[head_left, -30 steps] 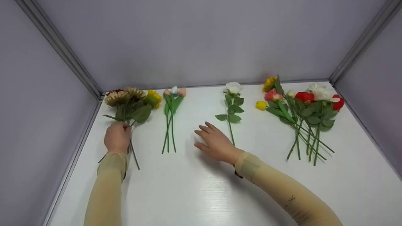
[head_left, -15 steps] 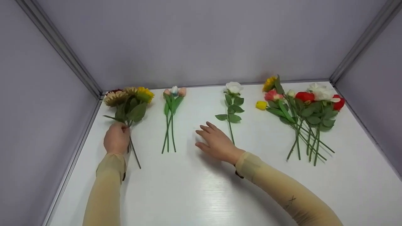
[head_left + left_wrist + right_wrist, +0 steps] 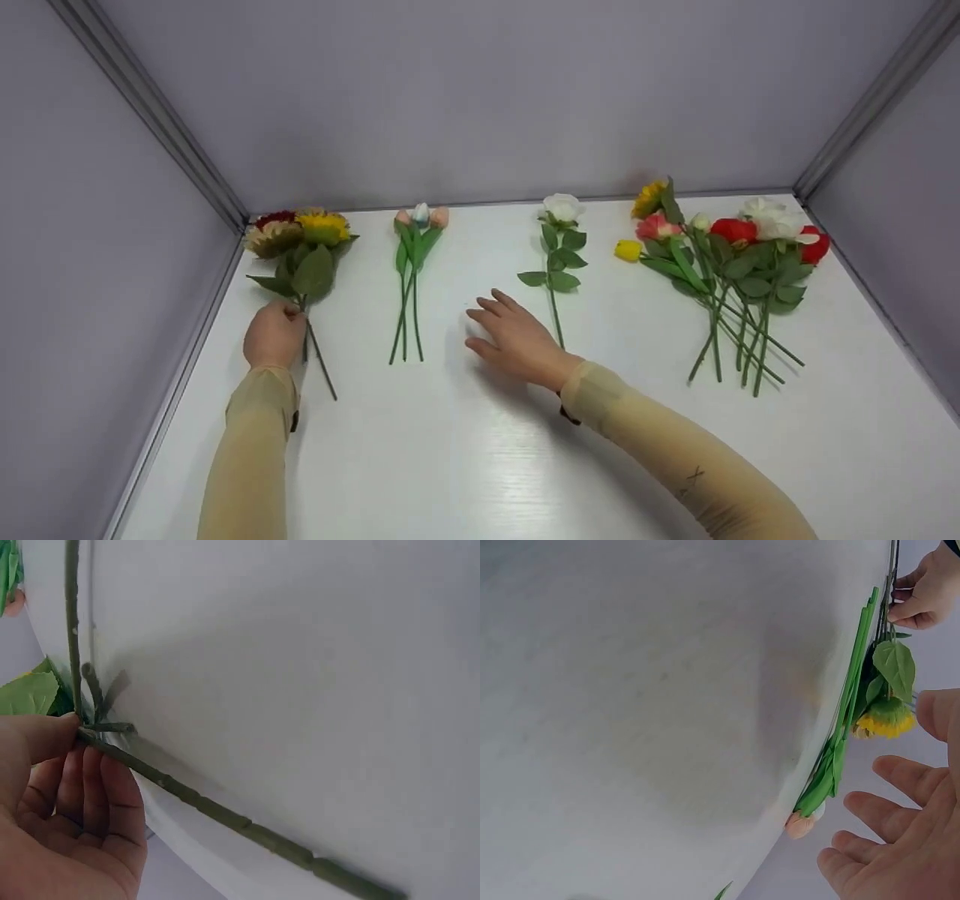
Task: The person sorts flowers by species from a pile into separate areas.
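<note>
Since earlier our left hand point(image 3: 274, 335) — clamped on sunflower stems point(image 3: 311, 349) — swung them wallward; right hand point(image 3: 517, 339) lies apart, fingers spread, beside the white rose point(image 3: 561, 208) — no writing legible.

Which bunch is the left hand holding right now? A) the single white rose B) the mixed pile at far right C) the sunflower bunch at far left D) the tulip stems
C: the left hand grips the stems of the sunflower bunch at the table's left edge, while the right hand rests open between the tulip stems and the white rose.
</note>
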The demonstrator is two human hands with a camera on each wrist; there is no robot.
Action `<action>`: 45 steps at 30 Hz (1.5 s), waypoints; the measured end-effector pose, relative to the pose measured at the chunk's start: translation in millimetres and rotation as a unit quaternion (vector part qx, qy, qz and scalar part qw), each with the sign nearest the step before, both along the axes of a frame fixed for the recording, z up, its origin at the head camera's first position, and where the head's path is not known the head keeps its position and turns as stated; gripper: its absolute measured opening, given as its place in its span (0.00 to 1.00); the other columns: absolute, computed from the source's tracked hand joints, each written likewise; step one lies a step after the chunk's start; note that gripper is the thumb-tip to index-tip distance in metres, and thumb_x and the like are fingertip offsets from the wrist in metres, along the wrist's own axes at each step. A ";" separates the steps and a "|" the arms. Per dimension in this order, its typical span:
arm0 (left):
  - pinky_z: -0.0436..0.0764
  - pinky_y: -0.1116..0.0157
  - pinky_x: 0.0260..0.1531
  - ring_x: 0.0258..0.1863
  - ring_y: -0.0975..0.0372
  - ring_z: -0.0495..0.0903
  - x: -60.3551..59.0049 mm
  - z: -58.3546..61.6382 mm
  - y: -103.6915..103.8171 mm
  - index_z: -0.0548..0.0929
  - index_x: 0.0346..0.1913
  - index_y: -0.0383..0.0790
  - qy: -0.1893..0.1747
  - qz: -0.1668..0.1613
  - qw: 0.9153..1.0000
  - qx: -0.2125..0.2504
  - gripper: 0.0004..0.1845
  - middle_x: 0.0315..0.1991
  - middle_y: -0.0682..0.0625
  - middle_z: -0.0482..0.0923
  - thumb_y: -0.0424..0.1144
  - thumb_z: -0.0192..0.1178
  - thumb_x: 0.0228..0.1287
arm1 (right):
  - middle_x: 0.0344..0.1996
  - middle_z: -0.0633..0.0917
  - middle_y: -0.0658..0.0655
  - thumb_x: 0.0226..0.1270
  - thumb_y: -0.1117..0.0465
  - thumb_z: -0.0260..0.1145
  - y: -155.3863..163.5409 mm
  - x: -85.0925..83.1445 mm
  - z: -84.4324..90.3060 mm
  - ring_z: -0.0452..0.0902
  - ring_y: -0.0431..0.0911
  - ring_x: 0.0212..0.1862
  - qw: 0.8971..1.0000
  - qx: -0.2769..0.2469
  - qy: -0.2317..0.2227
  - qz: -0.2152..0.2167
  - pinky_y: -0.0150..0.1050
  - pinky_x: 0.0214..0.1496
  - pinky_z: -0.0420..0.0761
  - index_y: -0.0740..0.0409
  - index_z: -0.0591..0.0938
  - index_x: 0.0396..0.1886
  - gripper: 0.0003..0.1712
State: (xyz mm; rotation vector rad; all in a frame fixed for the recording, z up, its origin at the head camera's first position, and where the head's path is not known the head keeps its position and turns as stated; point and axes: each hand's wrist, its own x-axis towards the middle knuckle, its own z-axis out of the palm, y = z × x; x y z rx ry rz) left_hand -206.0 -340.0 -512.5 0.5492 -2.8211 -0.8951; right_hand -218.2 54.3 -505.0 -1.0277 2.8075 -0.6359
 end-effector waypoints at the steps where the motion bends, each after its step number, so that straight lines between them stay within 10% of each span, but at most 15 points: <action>1: 0.79 0.44 0.48 0.48 0.42 0.81 -0.1 -0.7 -0.5 0.83 0.53 0.29 -0.006 0.004 1.000 0.002 0.15 0.49 0.33 0.83 0.37 0.55 0.74 | 0.74 0.69 0.62 0.81 0.43 0.56 -0.4 0.0 -0.4 0.51 0.57 0.79 1.000 0.000 -0.001 0.000 0.47 0.80 0.52 0.59 0.73 0.74 0.33; 31: 0.79 0.48 0.49 0.46 0.45 0.81 -3.6 2.9 8.0 0.79 0.61 0.29 -0.022 0.014 0.998 0.059 0.25 0.51 0.35 0.82 0.45 0.57 0.71 | 0.74 0.69 0.61 0.81 0.43 0.56 5.2 -0.7 -6.3 0.52 0.57 0.79 1.000 0.005 -0.003 -0.005 0.46 0.80 0.53 0.58 0.73 0.73 0.32; 45: 0.78 0.52 0.38 0.39 0.49 0.80 -3.0 -1.4 11.1 0.85 0.48 0.34 -0.044 -0.079 0.996 -0.015 0.18 0.45 0.38 0.81 0.48 0.61 0.72 | 0.73 0.70 0.62 0.81 0.44 0.57 8.5 0.1 -5.0 0.52 0.58 0.79 1.000 0.002 -0.001 -0.006 0.47 0.80 0.52 0.58 0.74 0.73 0.32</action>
